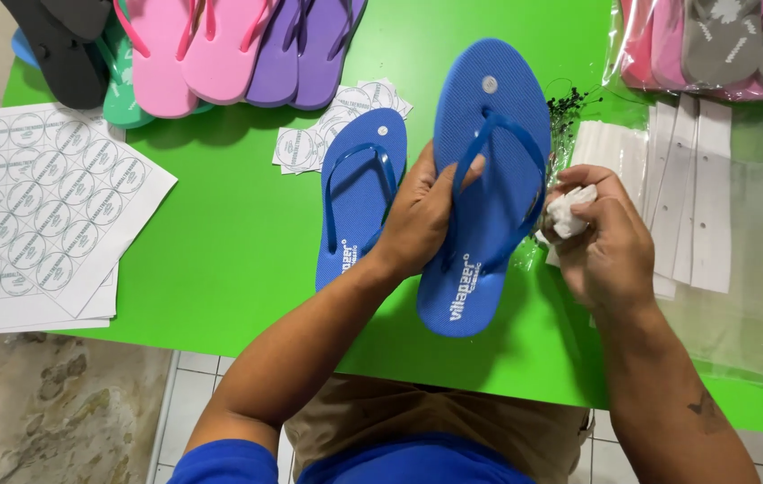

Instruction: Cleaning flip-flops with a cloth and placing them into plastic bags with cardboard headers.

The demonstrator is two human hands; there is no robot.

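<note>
Hands meet over a blue flip-flop [489, 116] in the middle of the frame: the left hand [422, 215] grips its left edge, thumb hooked over the strap and fingers curled beneath the sole, so the sandal is held sole-up above the green table [229, 233]. Right of it, the right hand [605, 237] has its fingers bunched together, pinching a crumpled white cloth [569, 213] just beside the sandal's right edge. A second blue flip-flop [359, 193] lies flat on the table, just left of the held one. Sheets of round stickers [41, 206] sit at the left edge, pink, purple, green and black flip-flops [220, 45] along the top, and white card strips [677, 179] with clear bags to the right
</note>
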